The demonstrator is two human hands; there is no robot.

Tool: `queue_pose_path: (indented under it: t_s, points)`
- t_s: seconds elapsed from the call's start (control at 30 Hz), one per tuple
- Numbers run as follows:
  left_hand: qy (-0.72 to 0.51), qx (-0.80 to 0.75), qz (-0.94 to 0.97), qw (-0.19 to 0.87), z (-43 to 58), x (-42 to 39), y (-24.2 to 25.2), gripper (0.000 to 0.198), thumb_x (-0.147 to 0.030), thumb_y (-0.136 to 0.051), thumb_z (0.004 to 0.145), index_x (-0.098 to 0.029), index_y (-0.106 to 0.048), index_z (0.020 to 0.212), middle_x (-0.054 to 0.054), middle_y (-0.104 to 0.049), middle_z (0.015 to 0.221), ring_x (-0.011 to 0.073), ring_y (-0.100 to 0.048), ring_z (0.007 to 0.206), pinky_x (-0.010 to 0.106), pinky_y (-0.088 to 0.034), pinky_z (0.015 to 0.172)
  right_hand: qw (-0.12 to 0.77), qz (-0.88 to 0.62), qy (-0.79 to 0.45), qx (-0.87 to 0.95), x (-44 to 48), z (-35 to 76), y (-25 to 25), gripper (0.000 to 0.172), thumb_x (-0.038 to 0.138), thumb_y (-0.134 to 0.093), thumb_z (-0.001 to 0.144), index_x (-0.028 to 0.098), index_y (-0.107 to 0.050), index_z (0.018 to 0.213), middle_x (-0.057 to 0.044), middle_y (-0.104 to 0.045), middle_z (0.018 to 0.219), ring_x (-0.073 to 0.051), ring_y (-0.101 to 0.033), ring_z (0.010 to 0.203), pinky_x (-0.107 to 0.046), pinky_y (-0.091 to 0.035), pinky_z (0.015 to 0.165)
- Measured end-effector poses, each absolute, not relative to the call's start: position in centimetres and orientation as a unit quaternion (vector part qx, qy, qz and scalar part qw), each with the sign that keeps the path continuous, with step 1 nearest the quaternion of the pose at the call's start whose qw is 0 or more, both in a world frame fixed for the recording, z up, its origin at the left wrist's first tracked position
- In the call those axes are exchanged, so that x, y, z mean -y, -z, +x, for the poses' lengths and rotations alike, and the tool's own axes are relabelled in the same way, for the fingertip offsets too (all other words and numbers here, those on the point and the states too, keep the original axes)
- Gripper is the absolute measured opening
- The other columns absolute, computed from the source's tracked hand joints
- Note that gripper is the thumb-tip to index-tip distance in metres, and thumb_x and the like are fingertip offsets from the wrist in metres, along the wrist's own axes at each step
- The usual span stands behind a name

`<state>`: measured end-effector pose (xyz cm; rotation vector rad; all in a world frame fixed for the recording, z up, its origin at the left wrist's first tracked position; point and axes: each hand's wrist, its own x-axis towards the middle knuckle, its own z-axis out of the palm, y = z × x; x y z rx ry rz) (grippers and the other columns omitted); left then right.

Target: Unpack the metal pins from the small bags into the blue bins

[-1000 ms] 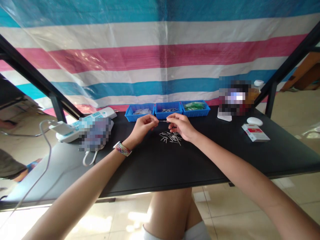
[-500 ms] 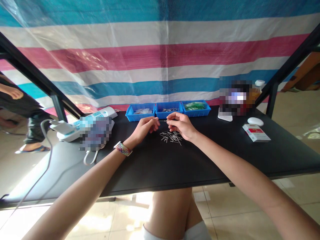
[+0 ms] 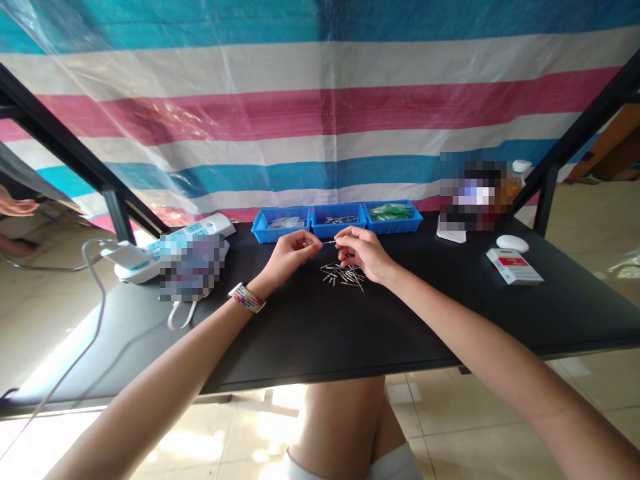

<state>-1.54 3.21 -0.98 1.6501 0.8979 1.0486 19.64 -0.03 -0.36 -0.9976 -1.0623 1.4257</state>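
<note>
Between my two hands, just above the dark table, a thin silvery pop rivet (image 3: pixel 329 242) lies nearly level. My left hand (image 3: pixel 289 257) pinches one end of it between thumb and fingertips. On the other end, the thumb and index finger of my right hand (image 3: pixel 367 255) are closed, with the other fingers curled below. Right beneath them is a loose pile of similar pop rivets (image 3: pixel 343 275) on the table. Behind the hands stand three blue bins in a row: a left bin (image 3: pixel 265 235) with clear packets, a middle bin (image 3: pixel 325 231) with metal pieces, and a right bin (image 3: pixel 395 227) with green packets.
On the left of the black table (image 3: pixel 300 333) lie a power strip (image 3: pixel 213 227), a plugged-in white charger (image 3: pixel 127 255) and its cable. At right are a red-and-white box (image 3: pixel 515 267), a white oval object (image 3: pixel 513 244) and a bottle (image 3: pixel 517 177). A striped sheet (image 3: pixel 280 113) hangs behind.
My left fingertips have moved slightly right along the rivet, nearer to my right hand, whose lower fingers have loosened a little. The person at the far left has moved mostly out of view.
</note>
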Motion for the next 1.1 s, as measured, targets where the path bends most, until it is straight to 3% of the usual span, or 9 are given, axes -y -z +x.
queue_pose_path:
  t_s: [0.2, 0.33, 0.47, 0.53, 0.63, 0.77, 0.87, 1.1]
  points:
    - [-0.423, -0.364, 0.666, 0.495, -1.5, -3.1, 0.9, 0.031, -0.043, -0.085, 0.079, -0.016, -0.072, 0.087, 0.0, -0.064, 0.075, 0.0105, -0.052, 0.062, 0.023, -0.036, 0.055, 0.527, -0.399, -0.585, 0.47, 0.2, 19.5, 0.3, 0.022, 0.026, -0.083, 0.068, 0.019, -0.065, 0.079, 0.003, -0.064, 0.07, -0.012, -0.064, 0.059, -0.021, -0.057, 0.047]
    - [-0.417, -0.374, 0.657, 0.505, -1.6, -3.1, 1.0, 0.024, -0.039, -0.073, 0.084, -0.017, -0.07, 0.093, 0.0, -0.066, 0.075, 0.0137, -0.058, 0.066, 0.024, -0.039, 0.057, 0.577, -0.394, -0.538, 0.472, -0.8, 19.9, 0.1, 0.025, 0.03, -0.087, 0.071, 0.019, -0.067, 0.081, 0.003, -0.065, 0.072, -0.011, -0.064, 0.057, -0.023, -0.061, 0.051]
    - [-0.36, -0.387, 0.76, 0.378, -1.8, -3.3, 1.6, 0.015, -0.028, -0.068, 0.081, -0.018, -0.074, 0.09, 0.003, -0.071, 0.08, 0.0165, -0.062, 0.073, 0.028, -0.046, 0.067, 0.606, -0.426, -0.491, 0.458, -2.1, 21.2, 0.2, 0.037, 0.03, -0.084, 0.077, 0.021, -0.074, 0.111, -0.003, -0.077, 0.097, -0.011, -0.068, 0.054, -0.025, -0.062, 0.048]
    - [-0.318, -0.383, 0.813, 0.301, -1.9, -3.3, 2.0, 0.015, -0.024, -0.068, 0.08, -0.019, -0.077, 0.092, 0.003, -0.073, 0.086, 0.0174, -0.064, 0.077, 0.03, -0.05, 0.072, 0.591, -0.454, -0.475, 0.468, -2.4, 21.9, 0.5, 0.042, 0.027, -0.082, 0.077, 0.021, -0.075, 0.118, -0.003, -0.077, 0.096, -0.011, -0.066, 0.051, -0.023, -0.057, 0.043]
    - [-0.269, -0.364, 0.863, 0.224, -2.0, -3.2, 2.2, 0.017, -0.022, -0.07, 0.081, -0.021, -0.079, 0.095, 0.004, -0.074, 0.093, 0.0193, -0.066, 0.083, 0.031, -0.053, 0.077, 0.575, -0.479, -0.428, 0.507, -2.4, 22.2, 1.1, 0.032, 0.026, -0.077, 0.077, 0.017, -0.079, 0.107, -0.001, -0.072, 0.081, -0.009, -0.06, 0.045, -0.02, -0.049, 0.038]
    - [-0.246, -0.349, 0.884, 0.187, -2.0, -3.1, 2.2, 0.017, -0.022, -0.069, 0.084, -0.021, -0.078, 0.098, 0.004, -0.074, 0.094, 0.0202, -0.066, 0.086, 0.033, -0.053, 0.08, 0.563, -0.479, -0.38, 0.557, -2.0, 21.7, 1.4, 0.019, 0.029, -0.074, 0.077, 0.017, -0.077, 0.09, -0.002, -0.071, 0.08, -0.009, -0.059, 0.044, -0.02, -0.047, 0.037]
    - [-0.254, -0.342, 0.883, 0.195, -2.0, -3.2, 2.2, 0.016, -0.021, -0.067, 0.084, -0.022, -0.078, 0.095, 0.004, -0.074, 0.091, 0.0195, -0.065, 0.083, 0.032, -0.052, 0.08, 0.553, -0.472, -0.378, 0.574, -1.7, 21.2, 1.5, 0.015, 0.029, -0.072, 0.076, 0.017, -0.075, 0.085, -0.002, -0.071, 0.081, -0.009, -0.061, 0.045, -0.02, -0.048, 0.038]
    - [-0.337, -0.378, 0.795, 0.336, -2.0, -4.2, 3.1, 0.014, -0.031, -0.073, 0.084, -0.02, -0.073, 0.092, 0.002, -0.071, 0.081, 0.0154, -0.061, 0.07, 0.026, -0.046, 0.064, 0.536, -0.465, -0.397, 0.582, -1.3, 20.8, 1.7, 0.013, 0.028, -0.071, 0.076, 0.019, -0.075, 0.084, -0.003, -0.073, 0.082, -0.01, -0.063, 0.048, -0.02, -0.048, 0.04]
